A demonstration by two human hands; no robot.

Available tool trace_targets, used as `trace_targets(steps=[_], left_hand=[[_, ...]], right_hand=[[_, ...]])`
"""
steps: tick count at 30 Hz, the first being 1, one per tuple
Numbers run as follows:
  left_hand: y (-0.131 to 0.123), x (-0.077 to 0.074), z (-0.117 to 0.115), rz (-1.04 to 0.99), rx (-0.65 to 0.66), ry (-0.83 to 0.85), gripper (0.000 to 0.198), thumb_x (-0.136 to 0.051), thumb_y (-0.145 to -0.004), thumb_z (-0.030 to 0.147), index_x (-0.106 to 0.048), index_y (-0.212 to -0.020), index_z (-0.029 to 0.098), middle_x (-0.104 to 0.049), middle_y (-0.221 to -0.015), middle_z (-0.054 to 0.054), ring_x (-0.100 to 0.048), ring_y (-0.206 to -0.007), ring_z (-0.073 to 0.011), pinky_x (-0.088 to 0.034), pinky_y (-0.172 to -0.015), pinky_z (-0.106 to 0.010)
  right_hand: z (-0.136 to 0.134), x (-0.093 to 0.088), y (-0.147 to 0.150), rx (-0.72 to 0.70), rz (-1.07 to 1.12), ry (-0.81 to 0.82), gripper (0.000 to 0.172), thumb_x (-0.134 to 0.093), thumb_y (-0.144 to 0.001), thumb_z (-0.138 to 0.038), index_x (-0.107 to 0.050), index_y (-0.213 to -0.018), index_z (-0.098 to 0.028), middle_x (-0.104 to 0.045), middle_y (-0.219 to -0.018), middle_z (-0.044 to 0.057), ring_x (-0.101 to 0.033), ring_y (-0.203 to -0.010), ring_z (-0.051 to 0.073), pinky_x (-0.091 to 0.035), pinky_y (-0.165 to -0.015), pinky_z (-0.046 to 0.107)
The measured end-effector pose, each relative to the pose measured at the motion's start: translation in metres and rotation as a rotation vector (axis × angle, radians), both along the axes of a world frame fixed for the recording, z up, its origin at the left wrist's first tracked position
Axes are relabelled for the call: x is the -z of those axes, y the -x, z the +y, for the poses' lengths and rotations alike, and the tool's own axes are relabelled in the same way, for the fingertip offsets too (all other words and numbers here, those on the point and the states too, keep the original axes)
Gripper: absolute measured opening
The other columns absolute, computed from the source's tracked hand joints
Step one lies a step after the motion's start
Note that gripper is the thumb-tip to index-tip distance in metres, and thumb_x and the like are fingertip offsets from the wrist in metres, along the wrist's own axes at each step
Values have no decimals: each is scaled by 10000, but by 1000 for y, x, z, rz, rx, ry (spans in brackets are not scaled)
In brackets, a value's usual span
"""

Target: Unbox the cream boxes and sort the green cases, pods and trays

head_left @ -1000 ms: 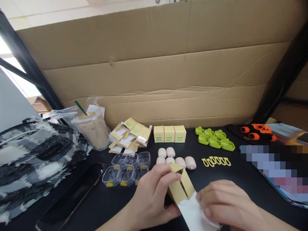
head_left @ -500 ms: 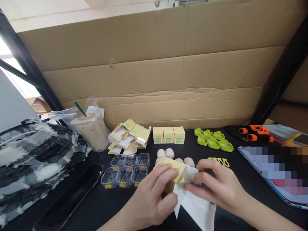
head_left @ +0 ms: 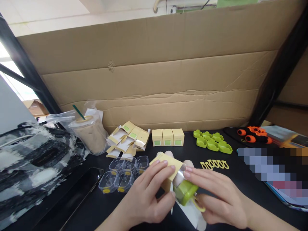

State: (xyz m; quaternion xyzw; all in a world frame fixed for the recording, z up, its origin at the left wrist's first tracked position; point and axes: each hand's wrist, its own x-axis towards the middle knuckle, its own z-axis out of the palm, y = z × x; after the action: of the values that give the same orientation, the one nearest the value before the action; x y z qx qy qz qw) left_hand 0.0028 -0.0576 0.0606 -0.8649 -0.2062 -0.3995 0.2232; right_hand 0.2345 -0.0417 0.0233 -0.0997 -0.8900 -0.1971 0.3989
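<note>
My left hand (head_left: 152,194) is closed around a small pale-yellow cardboard box (head_left: 172,163), tilted with its open end toward my right hand. From that end a green-capped container (head_left: 185,191) sticks out partway, with a yellow loop (head_left: 201,207) hanging from its cap. My right hand (head_left: 222,197) grips the container between its fingers and thumb. White paper flaps (head_left: 190,213) spread below the box. Just behind it, rounded pale pinkish pieces (head_left: 188,163) are mostly covered by the box and my hands.
Clear cups (head_left: 124,179) stand left, below flattened boxes (head_left: 130,136). Three closed boxes (head_left: 167,137) line the back. Green trays (head_left: 213,141) and yellow loops (head_left: 218,164) lie right, near an orange toy car (head_left: 258,133). A phone (head_left: 74,192) and bagged drink (head_left: 89,134) are left.
The green-capped container has come partway out of the box, where only a yellow loop showed at the opening before. My right hand has shifted from the paper flaps onto it.
</note>
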Motion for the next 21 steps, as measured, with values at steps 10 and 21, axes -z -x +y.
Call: trace_targets(steps=[10,21], left_hand=[[22,11,17,-130,73,97,343,-647,-720,44,-538,-961,262,-613,-1202,-65,-542,-1169,-241,-486,-971,-463],[-12,-15,30,-1112,243,1020,451,-603,-847,305,-337,-1211,280,-608,-1086,-38,-622,-978,-178,-509,-837,-320]], right_hand=[[-1,-22,-9,4,278,307,100,-518,-891,-124,-547,-876,-219,-652,-1165,109,-631,-1069,191,-543,-851,306],[6,-19,-5,204,8,872,81,-483,-903,-201,-469,-831,-237,-650,-807,-10,-635,-713,146,-528,-656,255]])
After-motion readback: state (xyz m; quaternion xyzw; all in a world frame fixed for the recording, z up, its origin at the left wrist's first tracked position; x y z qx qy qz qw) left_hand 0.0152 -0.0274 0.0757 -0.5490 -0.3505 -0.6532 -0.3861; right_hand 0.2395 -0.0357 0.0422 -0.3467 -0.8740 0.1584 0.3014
